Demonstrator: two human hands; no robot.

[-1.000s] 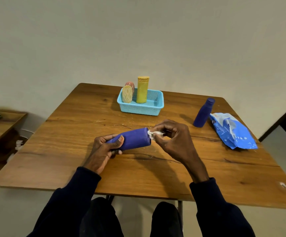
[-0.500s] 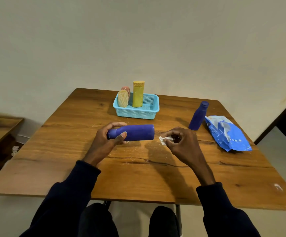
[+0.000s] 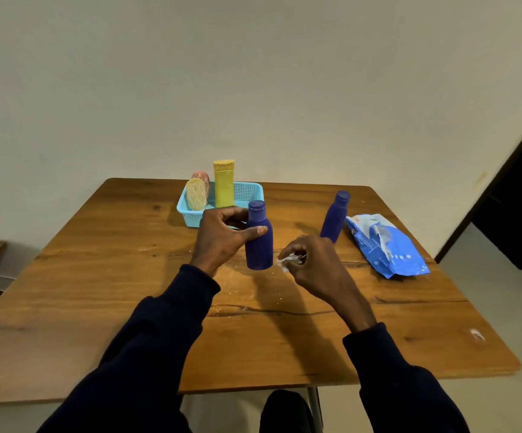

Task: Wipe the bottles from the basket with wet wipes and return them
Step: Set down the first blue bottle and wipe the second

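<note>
Gripping the purple bottle [image 3: 259, 250], just swung upright, left hand [image 3: 222, 239] is apparently returning it to the basket [image 3: 190, 217] beyond; right hand [image 3: 314, 265] is pinching the wet wipe [image 3: 287, 261].

Two bare hands, the left hand [image 3: 222, 237] and the right hand [image 3: 316, 270], show beyond long sleeves of very dark navy cloth. The left sleeve [image 3: 159, 339] and the right sleeve [image 3: 394, 385] are plain and loose, each ending in a close cuff at the wrist. At the bottom edge, a knee [image 3: 284, 412] in dark trousers shows.
</note>
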